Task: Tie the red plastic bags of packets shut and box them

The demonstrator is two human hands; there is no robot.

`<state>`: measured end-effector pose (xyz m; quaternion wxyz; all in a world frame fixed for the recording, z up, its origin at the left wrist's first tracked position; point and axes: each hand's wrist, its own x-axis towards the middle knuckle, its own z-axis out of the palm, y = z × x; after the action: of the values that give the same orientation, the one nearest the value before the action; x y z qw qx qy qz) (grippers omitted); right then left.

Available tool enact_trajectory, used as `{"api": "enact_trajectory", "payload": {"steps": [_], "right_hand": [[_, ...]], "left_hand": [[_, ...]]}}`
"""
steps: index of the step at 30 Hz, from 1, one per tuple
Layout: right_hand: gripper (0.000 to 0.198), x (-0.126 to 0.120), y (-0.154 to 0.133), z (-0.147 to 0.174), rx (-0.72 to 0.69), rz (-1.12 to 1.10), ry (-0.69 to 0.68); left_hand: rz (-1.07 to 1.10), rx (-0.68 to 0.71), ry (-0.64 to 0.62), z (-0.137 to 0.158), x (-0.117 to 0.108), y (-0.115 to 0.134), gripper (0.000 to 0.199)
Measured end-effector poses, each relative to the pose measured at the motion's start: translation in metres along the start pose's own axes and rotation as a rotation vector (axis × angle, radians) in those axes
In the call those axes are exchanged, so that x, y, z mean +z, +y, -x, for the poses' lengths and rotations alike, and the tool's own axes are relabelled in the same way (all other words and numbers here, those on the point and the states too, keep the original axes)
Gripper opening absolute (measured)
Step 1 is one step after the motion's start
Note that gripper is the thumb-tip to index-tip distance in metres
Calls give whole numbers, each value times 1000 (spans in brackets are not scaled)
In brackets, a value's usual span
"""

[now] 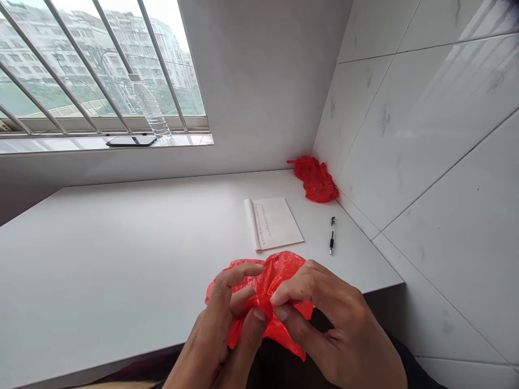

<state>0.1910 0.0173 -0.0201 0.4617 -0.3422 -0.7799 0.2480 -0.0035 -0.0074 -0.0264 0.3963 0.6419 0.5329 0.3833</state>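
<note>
A thin red plastic bag [279,270], crumpled and gathered at its middle, is held between both hands at the table's front edge. My left hand [225,319] grips the bag from the left, its thumb pressed on the gathered part and its index finger raised over it. From the right, my right hand [332,319] pinches the bag between thumb and index finger, close to the left thumb. Part of the bag is hidden behind the fingers.
On the white table [133,254] lie an open notebook [279,224] with handwriting, a black pen [331,243] and its cap [333,221]. Another red plastic bag [316,178] sits in the corner by the tiled wall. The windowsill holds a water bottle [150,108] and a phone [132,141].
</note>
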Motion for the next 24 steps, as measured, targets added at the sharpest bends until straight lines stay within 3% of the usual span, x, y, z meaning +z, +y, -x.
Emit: {"api": "enact_trajectory", "payload": {"steps": [2,5,8,16,20,24], "right_hand": [[23,1,-2,0,15,16,3],[17,3,-4,0,-9,13,-1],[9,4,-5,0,-25,5,19],[11,5,-6,0,-30,-53,-4],[9,1,-5,-2,-13,-51,42],[17,-10,-4,-4,34,-54,152]], "left_hand": [[17,-12,-39,0,-1,0,51],[29,-41,21,1,3,3,59],[-53,18,42,1,5,4,56],[-163,160,-61,-3,-4,0,58],[-230,183,-55,-6,-8,0,51],[-230,162,-97,-14,-11,-1,27]]}}
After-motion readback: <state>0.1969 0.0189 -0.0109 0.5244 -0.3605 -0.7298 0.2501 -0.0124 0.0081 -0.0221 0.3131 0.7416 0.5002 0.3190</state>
